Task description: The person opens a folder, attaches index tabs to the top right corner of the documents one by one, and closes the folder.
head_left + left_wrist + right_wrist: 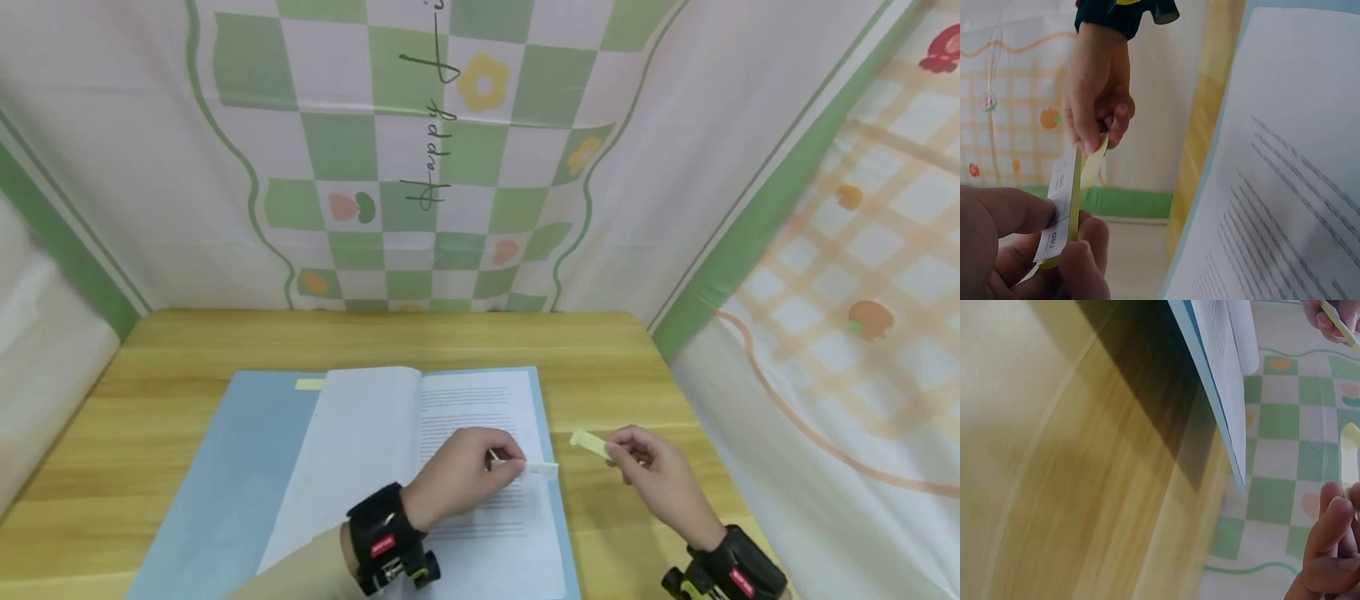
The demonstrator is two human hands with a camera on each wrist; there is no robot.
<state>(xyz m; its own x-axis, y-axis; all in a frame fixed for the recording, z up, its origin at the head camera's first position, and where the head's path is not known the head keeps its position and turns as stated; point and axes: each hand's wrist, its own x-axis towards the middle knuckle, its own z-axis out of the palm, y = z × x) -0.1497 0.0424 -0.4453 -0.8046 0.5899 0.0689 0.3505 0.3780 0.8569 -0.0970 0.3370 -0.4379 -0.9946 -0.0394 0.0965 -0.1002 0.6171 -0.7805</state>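
We held the pad of sticky flags (1063,206) in our left hand (457,479), thumb and fingers pinched round it, low over the right-hand page of the open book (480,467). In the left wrist view the pad stood on edge between the thumb above and the curled fingers below, its white printed face toward the camera and its yellow edge beside it.

Our right hand (648,471) pinched one loose yellow flag (589,442) between thumb and fingertips. The flag was clear of the pad, with open space between the two, and it hung above the bare worktop (615,392) just to the right of the book. It touched neither page nor worktop.

We judged the work to stand as follows:
- Done: one flag peeled off the pad and held free in the right grip.
- Not yet done: the held flag was not stuck to any page.
- Possibly done: a yellow flag (308,384) already lay on the blue cover (225,467) near the far left corner of the book.

The book lay open and flat, with printed lines on the right page and a pale, seemingly blank left page bowing up at the spine. Beyond it the worktop ran to a checked green-and-white cloth backdrop (420,150). We could not tell how many flags remained on the pad.
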